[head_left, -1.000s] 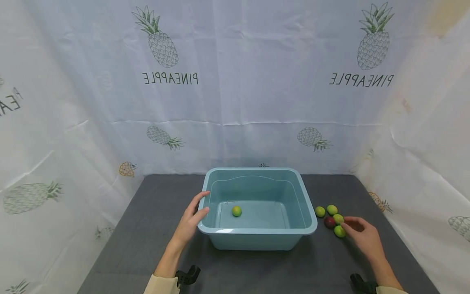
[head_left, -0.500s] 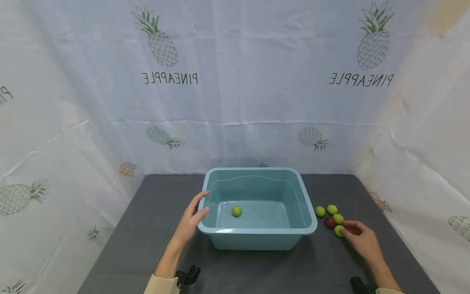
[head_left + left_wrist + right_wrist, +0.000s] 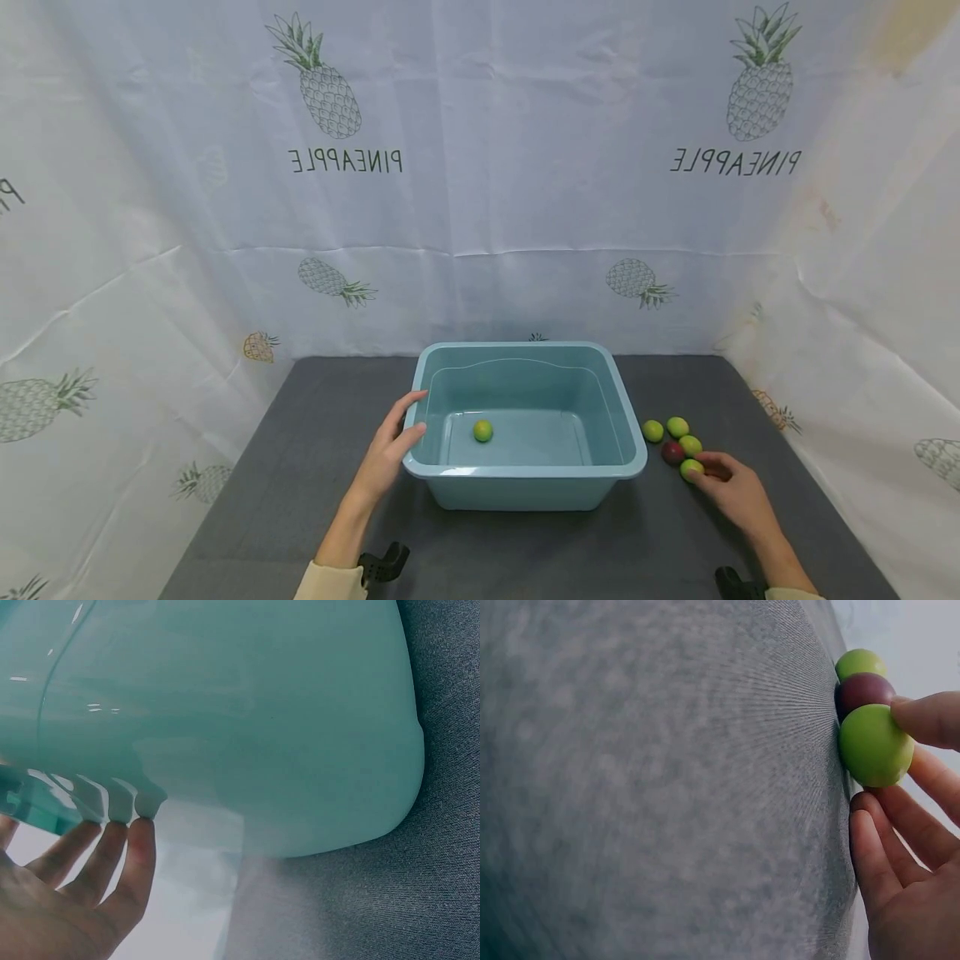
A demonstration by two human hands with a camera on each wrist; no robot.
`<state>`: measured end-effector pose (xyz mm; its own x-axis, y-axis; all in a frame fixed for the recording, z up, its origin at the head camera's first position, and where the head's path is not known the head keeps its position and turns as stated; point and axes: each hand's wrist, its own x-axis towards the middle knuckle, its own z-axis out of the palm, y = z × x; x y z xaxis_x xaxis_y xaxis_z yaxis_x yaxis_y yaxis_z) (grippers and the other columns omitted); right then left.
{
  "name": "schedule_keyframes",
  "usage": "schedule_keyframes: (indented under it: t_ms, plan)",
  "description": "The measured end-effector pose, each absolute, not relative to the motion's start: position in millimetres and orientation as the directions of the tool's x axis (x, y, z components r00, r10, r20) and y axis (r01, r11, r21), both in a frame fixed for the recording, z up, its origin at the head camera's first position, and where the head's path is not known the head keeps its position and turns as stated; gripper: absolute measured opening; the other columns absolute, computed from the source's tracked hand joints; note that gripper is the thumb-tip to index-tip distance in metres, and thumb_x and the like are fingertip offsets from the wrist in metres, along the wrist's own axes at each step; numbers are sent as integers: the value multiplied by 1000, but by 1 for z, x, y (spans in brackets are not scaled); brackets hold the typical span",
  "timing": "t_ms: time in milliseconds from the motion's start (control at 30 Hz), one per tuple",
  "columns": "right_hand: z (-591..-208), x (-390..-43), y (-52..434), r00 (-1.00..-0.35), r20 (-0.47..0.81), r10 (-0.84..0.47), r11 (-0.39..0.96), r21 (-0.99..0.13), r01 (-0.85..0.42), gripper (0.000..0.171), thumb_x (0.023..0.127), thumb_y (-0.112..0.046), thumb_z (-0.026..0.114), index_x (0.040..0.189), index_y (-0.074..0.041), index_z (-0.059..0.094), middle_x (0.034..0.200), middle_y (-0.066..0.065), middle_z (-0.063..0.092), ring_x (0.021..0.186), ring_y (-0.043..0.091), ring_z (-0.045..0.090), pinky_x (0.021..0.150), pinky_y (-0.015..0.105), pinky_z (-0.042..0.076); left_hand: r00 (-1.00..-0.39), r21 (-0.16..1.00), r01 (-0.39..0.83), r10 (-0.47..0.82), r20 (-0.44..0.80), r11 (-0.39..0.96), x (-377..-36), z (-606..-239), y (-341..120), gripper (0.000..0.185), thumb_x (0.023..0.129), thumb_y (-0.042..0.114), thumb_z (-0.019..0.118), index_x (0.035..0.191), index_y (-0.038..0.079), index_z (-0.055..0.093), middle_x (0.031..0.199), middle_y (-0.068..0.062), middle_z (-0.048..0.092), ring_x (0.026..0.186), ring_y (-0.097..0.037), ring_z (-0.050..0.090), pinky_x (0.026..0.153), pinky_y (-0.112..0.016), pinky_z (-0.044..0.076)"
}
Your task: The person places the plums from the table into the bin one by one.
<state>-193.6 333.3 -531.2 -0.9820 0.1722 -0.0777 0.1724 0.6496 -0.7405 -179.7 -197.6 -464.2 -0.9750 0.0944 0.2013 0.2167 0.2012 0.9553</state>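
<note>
Blue tub (image 3: 517, 493); right of it, the right hand (image 3: 737, 493) has closed in and now pinches a lime (image 3: 874, 746), apparently securing it; left hand (image 3: 385, 454), fingers spread, touches the tub.

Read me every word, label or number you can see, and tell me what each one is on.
"PINEAPPLE", left print on the back sheet, mirrored.
"PINEAPPLE", right print on the same back sheet, mirrored.
"P", on the left-side sheet, mirrored; the rest is cut off by the picture's edge.
No writing shows on the blue tub.
</note>
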Motion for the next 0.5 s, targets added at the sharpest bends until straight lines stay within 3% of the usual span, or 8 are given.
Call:
schedule_keyframes:
  t_ms: [500]
  plan:
    - [-525, -189, 334, -985, -58, 164, 657, -738, 153, 73, 94, -50, 70, 135, 8, 55, 131, 33, 58, 117, 46, 59, 90, 51, 51, -974, 955, 222, 101, 205, 198, -180, -465, -199, 48, 105, 24, 51, 152, 18, 42, 163, -15, 28, 144, -40, 34, 106, -64, 33]
